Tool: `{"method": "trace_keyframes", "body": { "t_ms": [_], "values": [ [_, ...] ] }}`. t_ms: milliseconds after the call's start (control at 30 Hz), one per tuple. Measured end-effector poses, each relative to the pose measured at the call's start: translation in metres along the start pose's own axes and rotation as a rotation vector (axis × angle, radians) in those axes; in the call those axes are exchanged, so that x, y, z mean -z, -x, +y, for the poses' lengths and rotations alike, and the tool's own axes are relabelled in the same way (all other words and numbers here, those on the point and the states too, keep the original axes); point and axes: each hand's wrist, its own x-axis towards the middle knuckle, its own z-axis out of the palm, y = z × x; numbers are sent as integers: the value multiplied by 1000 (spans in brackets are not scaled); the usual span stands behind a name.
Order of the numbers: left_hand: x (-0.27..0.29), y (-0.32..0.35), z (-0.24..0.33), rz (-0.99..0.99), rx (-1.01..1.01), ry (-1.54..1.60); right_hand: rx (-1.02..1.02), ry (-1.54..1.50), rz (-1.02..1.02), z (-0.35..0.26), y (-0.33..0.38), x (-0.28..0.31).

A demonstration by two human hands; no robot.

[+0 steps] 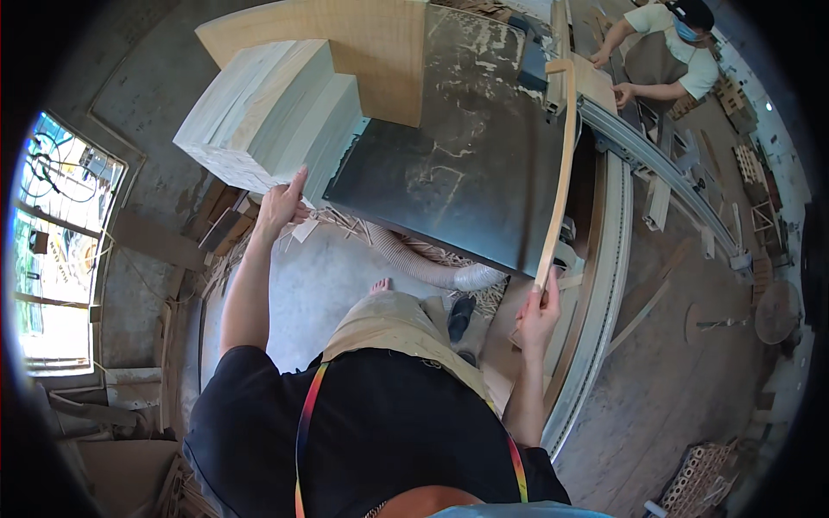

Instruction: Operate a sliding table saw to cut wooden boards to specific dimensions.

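My left hand (283, 207) is at the near corner of a tall stack of pale wooden boards (285, 112), its thumb and curled fingers closed on a board's edge low in the stack. The fingertips are partly hidden. The stack stands at the left end of a dark, scuffed machine table (414, 181). In my right hand (539, 315) is the near end of a long, thin wooden stick (566, 155). It runs away from me along the table's right side and ends in a short hook.
Behind the stack lies a wide plywood panel (371, 52). A sliding metal rail (596, 328) runs along the right. Across the machine a co-worker (669, 60) has both hands on a board. A ribbed hose (406, 259) and wood offcuts lie under the table.
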Motion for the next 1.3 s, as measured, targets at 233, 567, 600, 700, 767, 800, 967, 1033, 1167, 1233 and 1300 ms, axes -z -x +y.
{"method": "trace_keyframes", "body": {
  "t_ms": [233, 567, 600, 700, 767, 800, 967, 1033, 1167, 1233, 1300],
  "values": [
    [-1, -8, -44, -74, 5, 99, 613, 554, 280, -24, -104, 5],
    [-90, -68, -155, -513, 254, -181, 319, 866, -17, -16, -336, -54],
    [-95, -73, -152, -534, 240, -125, 272, 882, -19, -13, -375, -61],
    [-99, -79, -150, -541, 198, -141, 263, 850, -41, 2, -446, -71],
    [-97, -81, -152, -501, 219, -159, 246, 914, -41, 16, -449, -72],
    [-97, -82, -153, -494, 244, -198, 201, 987, -16, 20, -440, -70],
    [-119, -82, -150, -459, 176, -114, 192, 889, 111, 31, -355, -52],
    [-142, -79, -136, -537, 143, -183, 194, 853, 81, 35, -324, -44],
    [-186, -65, -95, -607, -135, -319, 233, 824, 35, 47, -278, -41],
    [-205, -52, -78, -606, -199, -325, 316, 842, 45, 52, -258, -42],
    [-224, -36, -59, -658, -253, -306, 368, 869, 89, 55, -235, -35]
  ]
}}
